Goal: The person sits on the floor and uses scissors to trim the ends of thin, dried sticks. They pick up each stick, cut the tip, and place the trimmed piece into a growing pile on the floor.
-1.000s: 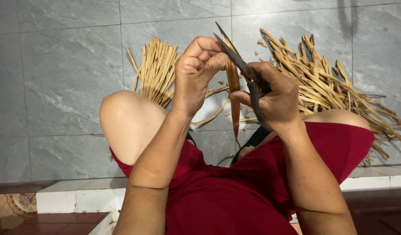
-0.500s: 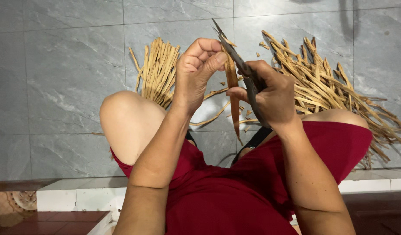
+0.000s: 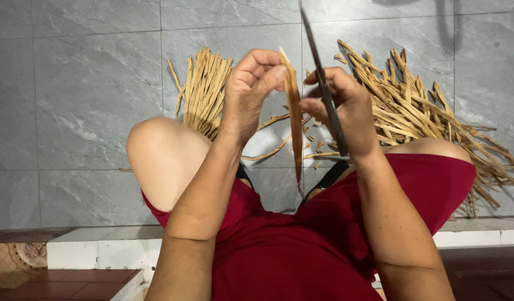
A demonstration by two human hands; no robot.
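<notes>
Head view, looking straight down over the lap: two hands are up in front of the camera, and between them hangs one long tan strip [image 3: 294, 117], running nearly upright from the fingertips down toward the gap between the knees. The left hand [image 3: 251, 92] is curled, thumb and fingers pinched together on the strip's upper end, so that hand is clamped on it. The right hand [image 3: 343, 108] is wrapped tight around one dark, slim blade [image 3: 323, 83], which slants from the top edge of the frame down through the fist, lying just beside the strip on its right; whether blade and strip touch, I cannot tell. Below the hands, red clothing [image 3: 301, 245] covers the lap, with two bare knees spread to either side. On the grey tiled floor [image 3: 90, 95] beyond the knees lie two heaps of the same tan strips: a tidy bundle [image 3: 204, 92] behind the left hand, its pieces lying roughly parallel, and a bigger, looser pile [image 3: 424, 117] fanning out past the right hand toward the right edge; the pieces in each are too many and too overlapped to count. A few short offcuts [image 3: 315, 147] lie scattered on the floor between the knees, beneath the hanging strip.
</notes>
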